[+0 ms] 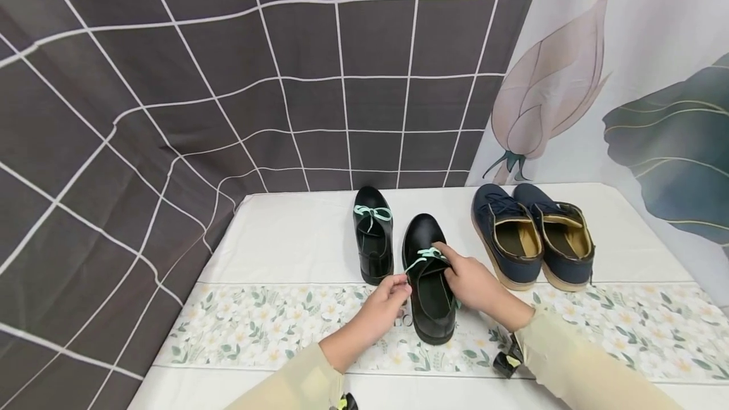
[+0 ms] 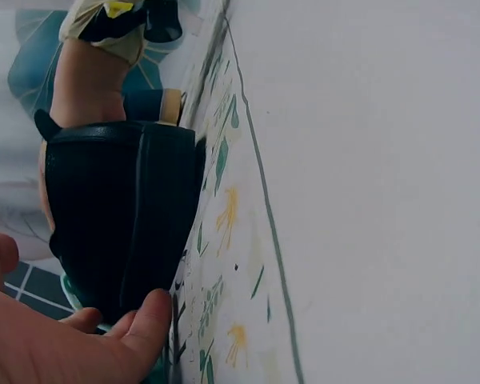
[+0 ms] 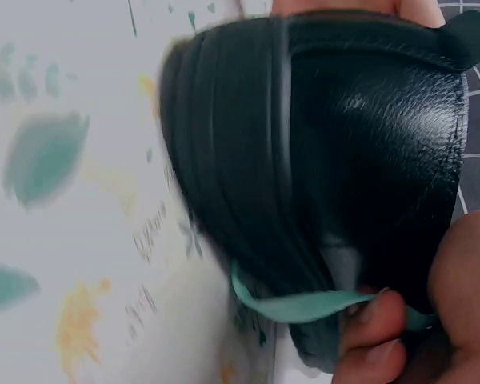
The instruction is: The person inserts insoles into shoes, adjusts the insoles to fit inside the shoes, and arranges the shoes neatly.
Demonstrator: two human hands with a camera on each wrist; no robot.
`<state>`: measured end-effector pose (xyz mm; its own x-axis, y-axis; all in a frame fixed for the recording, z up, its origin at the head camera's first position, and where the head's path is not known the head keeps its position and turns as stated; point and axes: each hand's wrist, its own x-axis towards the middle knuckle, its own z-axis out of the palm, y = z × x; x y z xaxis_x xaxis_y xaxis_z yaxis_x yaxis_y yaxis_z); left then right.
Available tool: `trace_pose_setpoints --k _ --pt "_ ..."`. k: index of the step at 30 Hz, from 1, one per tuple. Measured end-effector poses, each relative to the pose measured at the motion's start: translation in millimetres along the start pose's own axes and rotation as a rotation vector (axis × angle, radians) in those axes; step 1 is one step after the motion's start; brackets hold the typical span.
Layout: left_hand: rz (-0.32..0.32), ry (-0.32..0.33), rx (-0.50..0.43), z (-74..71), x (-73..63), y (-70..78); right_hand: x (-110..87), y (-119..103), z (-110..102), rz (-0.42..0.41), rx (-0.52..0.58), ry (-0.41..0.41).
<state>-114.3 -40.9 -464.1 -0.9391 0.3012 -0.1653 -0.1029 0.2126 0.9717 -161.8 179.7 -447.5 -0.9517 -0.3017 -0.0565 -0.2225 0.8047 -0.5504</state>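
A black leather shoe stands on the white surface, toe pointing away, with a mint-green shoelace across its opening. From the left, my left hand pinches a lace end and draws it out sideways. At the shoe's right, my right hand pinches the lace close by the knot. A loose stretch of the mint shoelace hangs along the shoe's side in the right wrist view. Left of this shoe sits its match, another black shoe, its mint lace tied in a bow.
Two navy shoes with tan soles stand side by side at the right. A floral strip runs across the white covered surface. Behind rises a dark gridded cloth, beside a white curtain with a flower print.
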Motion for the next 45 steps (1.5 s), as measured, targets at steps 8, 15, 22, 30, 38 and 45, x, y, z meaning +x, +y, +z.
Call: trace_pose_setpoints --k 8,15,22,30,38,45 --pt "-0.121 -0.034 -0.242 -4.0 5.3 1.0 -5.9 -1.8 -1.3 0.038 0.128 0.045" --pt "-0.174 -0.121 -0.417 -7.2 9.1 1.2 -11.5 -8.2 -9.2 0.017 0.228 0.078" --pt "-0.149 -0.185 -0.478 -10.9 -2.3 5.4 -17.6 -22.4 -10.5 0.01 0.245 0.073" --pt "-0.098 -0.152 -0.419 -19.7 -15.0 16.7 -20.5 -43.5 -15.3 -0.024 0.154 0.118" --pt "-0.079 -0.146 -0.406 -31.8 -27.1 22.7 -21.2 -63.2 -15.7 -0.081 0.108 0.125" --pt "-0.045 -0.138 -0.37 -43.6 -38.7 29.5 -18.1 -77.5 -11.4 -0.122 0.051 0.155"
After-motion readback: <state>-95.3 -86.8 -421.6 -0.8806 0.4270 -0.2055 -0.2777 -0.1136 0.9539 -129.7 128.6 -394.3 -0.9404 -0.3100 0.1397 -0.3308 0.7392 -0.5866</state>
